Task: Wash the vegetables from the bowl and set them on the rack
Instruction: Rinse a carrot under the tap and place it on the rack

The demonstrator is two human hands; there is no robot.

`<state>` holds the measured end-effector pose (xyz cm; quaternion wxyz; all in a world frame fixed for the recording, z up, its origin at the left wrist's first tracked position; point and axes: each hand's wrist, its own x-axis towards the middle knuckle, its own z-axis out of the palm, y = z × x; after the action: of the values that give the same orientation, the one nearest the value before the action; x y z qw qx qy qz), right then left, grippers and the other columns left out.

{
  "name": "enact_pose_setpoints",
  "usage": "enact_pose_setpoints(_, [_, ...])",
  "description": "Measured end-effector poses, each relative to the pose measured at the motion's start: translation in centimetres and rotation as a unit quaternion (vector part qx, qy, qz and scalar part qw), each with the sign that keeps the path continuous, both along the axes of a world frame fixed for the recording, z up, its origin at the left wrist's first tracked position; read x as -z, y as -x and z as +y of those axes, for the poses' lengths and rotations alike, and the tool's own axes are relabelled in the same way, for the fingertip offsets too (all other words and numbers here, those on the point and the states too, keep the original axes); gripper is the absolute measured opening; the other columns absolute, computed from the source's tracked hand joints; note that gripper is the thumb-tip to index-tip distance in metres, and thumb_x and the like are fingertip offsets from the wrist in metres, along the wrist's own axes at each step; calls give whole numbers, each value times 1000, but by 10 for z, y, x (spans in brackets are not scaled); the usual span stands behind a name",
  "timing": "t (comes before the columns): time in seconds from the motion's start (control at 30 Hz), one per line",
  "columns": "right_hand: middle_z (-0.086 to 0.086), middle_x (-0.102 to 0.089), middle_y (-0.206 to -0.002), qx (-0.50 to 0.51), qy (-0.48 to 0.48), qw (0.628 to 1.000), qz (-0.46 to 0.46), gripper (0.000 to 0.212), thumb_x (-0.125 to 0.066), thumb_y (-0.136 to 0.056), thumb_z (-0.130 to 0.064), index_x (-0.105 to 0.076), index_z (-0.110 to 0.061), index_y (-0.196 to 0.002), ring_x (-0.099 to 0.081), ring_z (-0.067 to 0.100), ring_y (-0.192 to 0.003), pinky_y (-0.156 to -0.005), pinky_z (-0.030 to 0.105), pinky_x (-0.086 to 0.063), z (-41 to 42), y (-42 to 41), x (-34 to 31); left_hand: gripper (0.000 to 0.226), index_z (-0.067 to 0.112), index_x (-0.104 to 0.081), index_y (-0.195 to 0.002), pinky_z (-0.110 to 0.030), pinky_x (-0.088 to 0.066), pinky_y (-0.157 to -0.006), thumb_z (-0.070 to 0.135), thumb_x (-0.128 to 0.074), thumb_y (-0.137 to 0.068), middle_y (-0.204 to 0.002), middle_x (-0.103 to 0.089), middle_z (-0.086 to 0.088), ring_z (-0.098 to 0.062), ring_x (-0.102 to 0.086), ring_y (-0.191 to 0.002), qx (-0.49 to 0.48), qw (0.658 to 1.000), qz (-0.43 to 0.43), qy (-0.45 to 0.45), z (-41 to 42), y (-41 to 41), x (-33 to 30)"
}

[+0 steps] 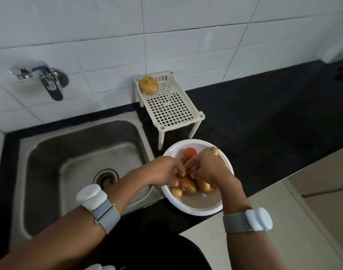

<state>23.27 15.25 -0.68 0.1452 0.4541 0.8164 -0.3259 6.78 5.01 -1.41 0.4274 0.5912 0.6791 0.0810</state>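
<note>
Round white plastic bowl [194, 208] on the dark counter, just right of the sink, holding yellow-brown oval potatoes [190, 187] heaped at its near side and an orange-red round vegetable [190, 152] toward its far side. White perforated plastic rack [171, 109] on short legs just behind the bowl, against the tiled wall. One yellow-brown potato [149, 85] resting on the rack's far left corner.

I'm looking into a home kitchen — a steel sink [84, 162] sunk in a black stone tabletop [254, 114]; a chrome tap [47, 80] on white wall tiles [108, 26]; a plastic drying rack [170, 106] and a bowl [198, 207] of potatoes [190, 187] — plainly domestic.
</note>
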Motion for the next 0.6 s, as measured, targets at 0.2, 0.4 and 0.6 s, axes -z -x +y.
enact_pose_setpoints(0.2, [-11, -73, -88, -26, -25, 999, 4, 31, -81, -81, -14, -76, -42, -92, -68, 11, -89, -101, 36, -50, 13, 2, 7, 47, 36, -65, -125, -32, -45, -94, 37, -82, -81, -114, -40, 11, -17, -52, -112, 99, 990, 90, -35, 3, -13, 12])
enact_pose_setpoints(0.4, [-11, -77, -83, -21, 29, 999, 39, 25, -64, -94, -16, -73, -39, -100, -72, 5, -72, -77, 30, -60, 25, 8, -5, 19, 29, -68, -112, -39, -50, -99, 29, -70, -94, -115, -61, 6, -17, -60, -109, -63, 990, -100, -71, 3, 4, 17])
enact_pose_setpoints(0.6, [-5, -77, -98, 46, 179, 964, 190, 26, -48, -110, -40, -72, -32, -110, -74, 16, -92, -81, 34, -62, 24, 32, -20, 26, 7, -62, -128, -41, -60, -88, 8, -55, -103, -116, -68, -25, -34, -71, -104, -373, 782, -492, -90, -7, 32, 6])
